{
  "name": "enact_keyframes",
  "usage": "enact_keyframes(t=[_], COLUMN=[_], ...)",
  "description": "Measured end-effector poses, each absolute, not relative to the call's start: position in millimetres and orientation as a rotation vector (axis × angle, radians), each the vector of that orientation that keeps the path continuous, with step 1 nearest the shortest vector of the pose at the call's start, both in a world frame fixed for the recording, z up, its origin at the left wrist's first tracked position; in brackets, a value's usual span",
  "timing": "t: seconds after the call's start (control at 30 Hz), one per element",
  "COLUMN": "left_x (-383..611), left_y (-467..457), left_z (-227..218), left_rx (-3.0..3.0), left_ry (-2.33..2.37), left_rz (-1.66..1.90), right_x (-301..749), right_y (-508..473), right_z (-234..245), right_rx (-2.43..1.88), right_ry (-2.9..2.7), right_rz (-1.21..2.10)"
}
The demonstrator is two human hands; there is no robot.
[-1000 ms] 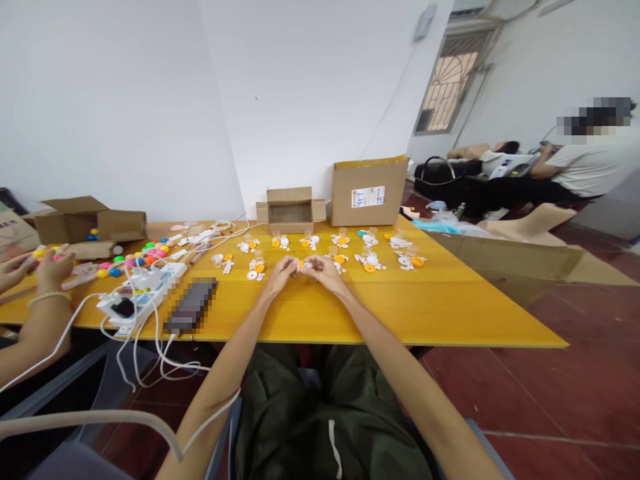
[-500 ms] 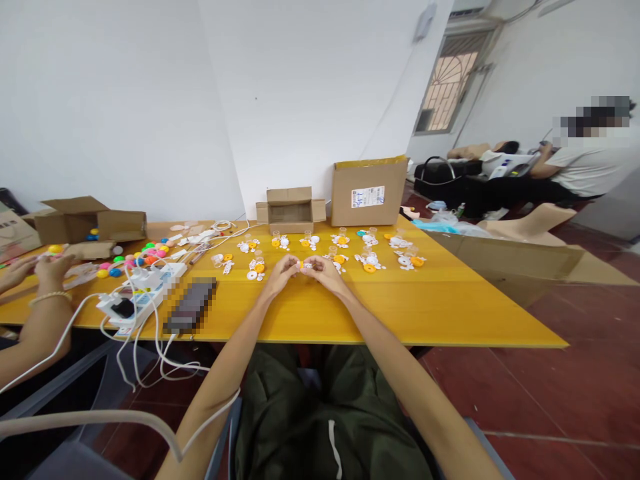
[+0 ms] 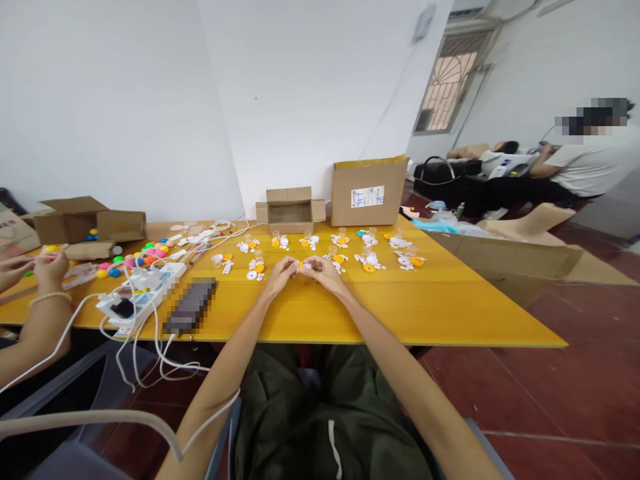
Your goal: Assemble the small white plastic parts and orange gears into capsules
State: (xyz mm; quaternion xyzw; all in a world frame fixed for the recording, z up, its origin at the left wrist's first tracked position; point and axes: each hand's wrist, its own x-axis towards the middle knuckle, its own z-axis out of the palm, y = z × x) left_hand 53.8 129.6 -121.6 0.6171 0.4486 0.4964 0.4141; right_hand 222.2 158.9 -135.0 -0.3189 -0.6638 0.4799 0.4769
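Observation:
Over the middle of the yellow table, my left hand and my right hand meet with fingers pinched. Between them is a small white plastic piece with an orange part; its exact kind is too small to make out. Both hands touch it, and the fingertips partly hide it. Little groups of white and orange plastic parts with clear cups lie around, such as a pile left of my left hand and another pile right of my right hand.
A small open carton and a taped cardboard box stand at the back. Left of me lie a phone, a power strip with loose cables, and colourful balls. A co-worker's hands are at the far left.
My fingers have shifted slightly around the small piece, which shows a little differently between them. At the far left, the co-worker's hands have moved a little.

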Motion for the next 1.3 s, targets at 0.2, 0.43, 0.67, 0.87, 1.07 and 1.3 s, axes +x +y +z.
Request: enact_keyframes(t=[0.2,0.43,0.67,0.87,1.07,1.3], left_x=[55.7,55.4,54.2,55.9,57.0,57.1], left_y=[128.0,127.4,130.1,128.9,126.2,126.8], left_z=[-119.5,-119.3,-122.0,-120.7,-118.0,-118.8], left_rx=[1.542,1.550,1.557,1.549,1.547,1.530], left_ry=[1.101,1.109,1.112,1.089,1.076,1.119], left_rz=[1.255,1.259,1.264,1.262,1.266,1.287], right_x=[222.8,222.6,222.0,222.2,222.1,221.5], right_y=[157.9,158.3,157.6,157.5,157.4,158.7], right_z=[-133.7,-134.2,-132.9,-133.2,-133.1,-134.0], right_rx=[-0.788,-0.792,-0.784,-0.802,-0.792,-0.789], right_ry=[-1.619,-1.621,-1.617,-1.612,-1.603,-1.614], right_rz=[1.193,1.187,1.179,1.189,1.199,1.176])
